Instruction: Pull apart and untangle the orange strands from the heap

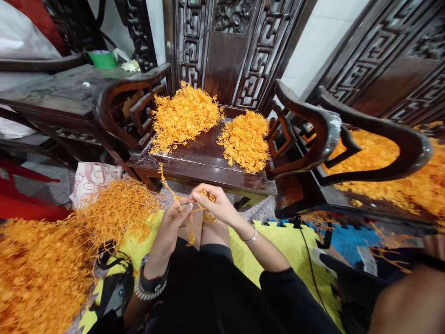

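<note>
In front of my knees, my left hand (174, 220) is closed in a pinch on a thin orange branching stem (167, 183), whose upper end points up and away to the left. My right hand (216, 204) touches it at the fingertips and is closed too, with small orange sprigs (211, 198) showing between its fingers. Other orange strands dangle below the two hands. Beyond them, a dark wooden chair (208, 162) bears a larger orange pile (187, 116) and a smaller orange pile (246, 140) of short, frilly pieces.
Long orange strands (45, 273) lie heaped at left, beside a pale printed bag (93, 178) and a black bag (116, 287). A second chair at right holds more orange pieces (382, 162). Another person's blurred arm (406, 301) is at lower right. A black cable (309, 264) crosses the yellow mat (278, 241).
</note>
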Action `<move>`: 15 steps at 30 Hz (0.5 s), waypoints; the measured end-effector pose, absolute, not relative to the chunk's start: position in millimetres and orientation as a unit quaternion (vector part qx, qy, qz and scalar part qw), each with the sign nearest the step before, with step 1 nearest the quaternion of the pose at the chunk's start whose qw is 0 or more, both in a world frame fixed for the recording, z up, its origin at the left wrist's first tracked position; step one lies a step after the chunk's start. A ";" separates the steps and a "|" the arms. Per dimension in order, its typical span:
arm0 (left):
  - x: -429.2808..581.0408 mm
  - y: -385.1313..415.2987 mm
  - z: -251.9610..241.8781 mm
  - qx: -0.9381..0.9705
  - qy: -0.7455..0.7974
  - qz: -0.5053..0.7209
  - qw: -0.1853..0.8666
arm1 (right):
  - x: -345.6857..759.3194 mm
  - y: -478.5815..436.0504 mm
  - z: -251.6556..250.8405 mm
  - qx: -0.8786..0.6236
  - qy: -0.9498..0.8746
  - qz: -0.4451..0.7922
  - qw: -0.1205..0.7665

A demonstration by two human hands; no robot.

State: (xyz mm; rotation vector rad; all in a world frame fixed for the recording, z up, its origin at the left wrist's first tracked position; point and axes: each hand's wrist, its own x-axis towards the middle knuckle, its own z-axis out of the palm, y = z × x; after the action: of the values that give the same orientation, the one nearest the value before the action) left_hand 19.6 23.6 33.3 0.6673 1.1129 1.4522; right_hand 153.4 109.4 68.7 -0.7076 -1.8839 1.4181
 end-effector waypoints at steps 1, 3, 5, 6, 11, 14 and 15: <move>18.9 21.2 30.2 0.290 0.476 0.608 0.566 | 152.4 107.5 67.3 -0.289 -0.717 0.527 0.353; 17.0 15.5 25.1 0.306 0.479 0.581 0.582 | 152.5 103.4 66.1 -0.333 -0.711 0.474 0.397; 14.7 8.6 22.5 0.330 0.477 0.543 0.607 | 155.4 98.6 67.4 -0.374 -0.711 0.388 0.452; 13.6 4.9 22.3 0.345 0.475 0.521 0.620 | 157.7 95.7 69.2 -0.387 -0.712 0.332 0.482; 15.2 -14.5 34.0 0.401 0.444 0.448 0.665 | 167.3 72.5 87.0 -0.398 -0.689 0.080 0.601; 20.5 -25.7 46.4 0.412 0.428 0.421 0.685 | 170.7 56.4 98.4 -0.394 -0.664 0.030 0.634; 21.2 -29.3 49.1 0.414 0.422 0.408 0.696 | 173.5 53.0 101.7 -0.394 -0.659 0.026 0.640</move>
State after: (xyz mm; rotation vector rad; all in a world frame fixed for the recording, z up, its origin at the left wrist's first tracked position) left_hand 21.2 -29.3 49.1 0.9240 0.9414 0.9092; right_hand 173.5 53.0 101.7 -0.8990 -1.5035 0.0582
